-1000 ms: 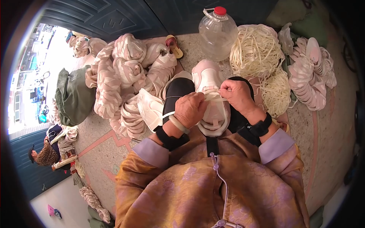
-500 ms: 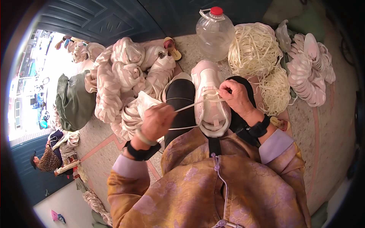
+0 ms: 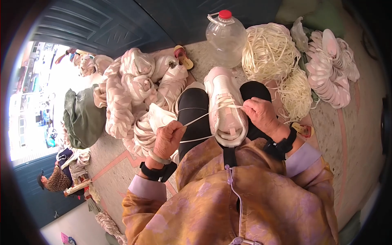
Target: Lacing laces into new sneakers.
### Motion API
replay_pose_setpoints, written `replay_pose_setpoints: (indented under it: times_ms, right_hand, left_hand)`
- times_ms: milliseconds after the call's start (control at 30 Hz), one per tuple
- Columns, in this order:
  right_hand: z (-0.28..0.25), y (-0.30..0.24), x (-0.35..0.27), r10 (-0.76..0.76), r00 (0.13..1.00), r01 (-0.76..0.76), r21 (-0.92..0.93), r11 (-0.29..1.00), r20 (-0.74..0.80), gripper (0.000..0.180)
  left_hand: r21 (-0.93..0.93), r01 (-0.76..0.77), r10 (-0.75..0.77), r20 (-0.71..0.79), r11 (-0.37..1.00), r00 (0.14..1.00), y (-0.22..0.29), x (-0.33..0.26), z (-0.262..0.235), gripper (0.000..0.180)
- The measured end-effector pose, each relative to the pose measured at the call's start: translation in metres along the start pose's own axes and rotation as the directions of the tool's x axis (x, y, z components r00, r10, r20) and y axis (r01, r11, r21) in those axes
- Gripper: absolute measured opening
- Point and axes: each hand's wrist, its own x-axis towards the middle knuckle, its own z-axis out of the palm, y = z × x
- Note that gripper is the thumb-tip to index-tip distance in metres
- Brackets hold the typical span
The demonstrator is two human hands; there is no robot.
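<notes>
A pale pink and white sneaker [image 3: 222,87] rests between my knees, its toe pointing away from me. White shoelace [image 3: 200,118] runs through its upper eyelets and stretches across the shoe. My left hand [image 3: 167,139], left of the shoe, pinches one length of the lace. To the right of the tongue, my right hand [image 3: 262,115] has another length between thumb and fingers. A further strand of lace slants from beside my left hand to the shoe's collar. The lower eyelets near the heel opening carry no visible lace.
Bundled pale shoe uppers [image 3: 136,90] heap at the left, beside a dark green sack [image 3: 81,118]. Beyond the shoe stands a clear jug [image 3: 226,43] with a red cap. Loose laces [image 3: 269,51] and stacked pale pieces [image 3: 328,69] lie at the right. A person [image 3: 57,177] sits far left.
My right hand has shifted right and a little toward me, drawing its lace outward. My left hand, blurred before, is now lower and steadier, with its lace still stretched to the shoe.
</notes>
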Motion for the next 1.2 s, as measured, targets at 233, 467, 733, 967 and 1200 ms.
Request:
replay_pose_setpoints:
  times_ms: [233, 467, 733, 967, 1200]
  right_hand:
    - [-0.012, 0.0, -0.001, -0.009, 0.998, 0.009, 0.002, 1.0, -0.065, 0.012]
    - [-0.008, 0.004, -0.002, -0.064, 0.997, 0.06, -0.072, 0.996, -0.05, 0.014]
    - [-0.014, 0.006, -0.004, -0.056, 0.996, 0.055, -0.019, 0.998, -0.065, 0.013]
    - [-0.062, 0.065, -0.054, 0.126, 0.991, -0.126, -0.018, 0.992, 0.035, 0.007]
    - [-0.17, 0.186, -0.154, 0.433, 0.883, -0.465, -0.208, 0.861, -0.182, 0.018]
  left_hand:
    - [0.11, -0.017, 0.021, -0.035, 0.994, 0.999, -0.003, 0.017, -0.002, 0.006]
    - [0.603, -0.143, 0.124, 0.074, 0.785, 0.99, -0.024, 0.015, -0.007, 0.007]
    - [0.577, -0.187, 0.194, 0.05, 0.795, 0.98, -0.03, 0.004, -0.021, 0.005]
    - [0.571, -0.107, 0.126, 0.005, 0.814, 0.992, -0.062, -0.042, -0.053, 0.005]
    - [0.559, 0.371, -0.177, -0.371, 0.741, 0.912, -0.135, -0.128, -0.136, 0.01]
